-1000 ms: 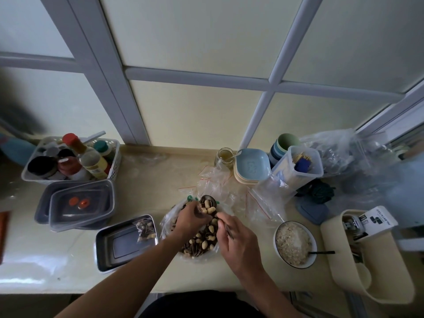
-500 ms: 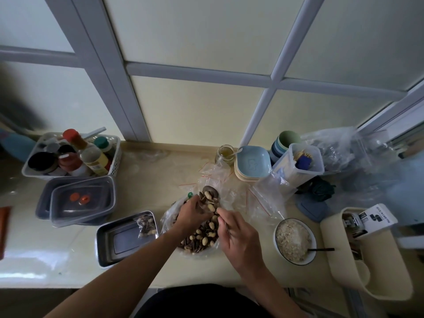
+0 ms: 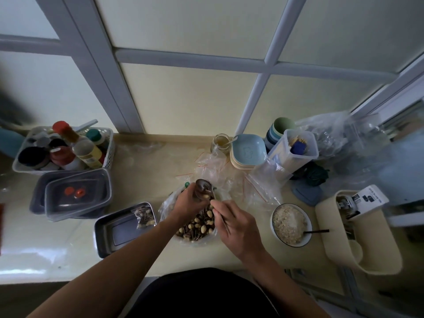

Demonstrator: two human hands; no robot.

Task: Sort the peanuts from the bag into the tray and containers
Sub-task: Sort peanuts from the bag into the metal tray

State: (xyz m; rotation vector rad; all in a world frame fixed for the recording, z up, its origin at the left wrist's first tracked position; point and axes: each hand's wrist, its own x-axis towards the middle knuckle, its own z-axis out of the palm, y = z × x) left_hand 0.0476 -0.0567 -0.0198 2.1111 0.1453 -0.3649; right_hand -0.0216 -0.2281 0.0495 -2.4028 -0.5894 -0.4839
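Note:
An open clear bag (image 3: 207,236) of pale peanuts (image 3: 203,228) mixed with dark seeds lies at the counter's front middle. My left hand (image 3: 189,203) grips a small metal scoop (image 3: 203,187) tilted over the bag, with a peanut at its lip. My right hand (image 3: 237,223) pinches thin metal tweezers (image 3: 223,222), with their tip just under the scoop's rim. A steel tray (image 3: 114,232) sits left of the bag and holds a small packet (image 3: 144,216) of peanuts and seeds. Two grey lidded containers (image 3: 78,191) stand further left.
A white basket (image 3: 107,143) of bottles is at the back left. Empty zip bags (image 3: 254,182), a jar (image 3: 221,143), stacked plates (image 3: 249,152), cups (image 3: 281,127) and a clear tub (image 3: 296,150) crowd the back right. A bowl of oats (image 3: 290,223) and a beige holder (image 3: 367,249) stand right.
The scoop held several peanuts a second ago and now shows about one at its lip. My left hand has tilted it over the bag. My right hand stays close beside it.

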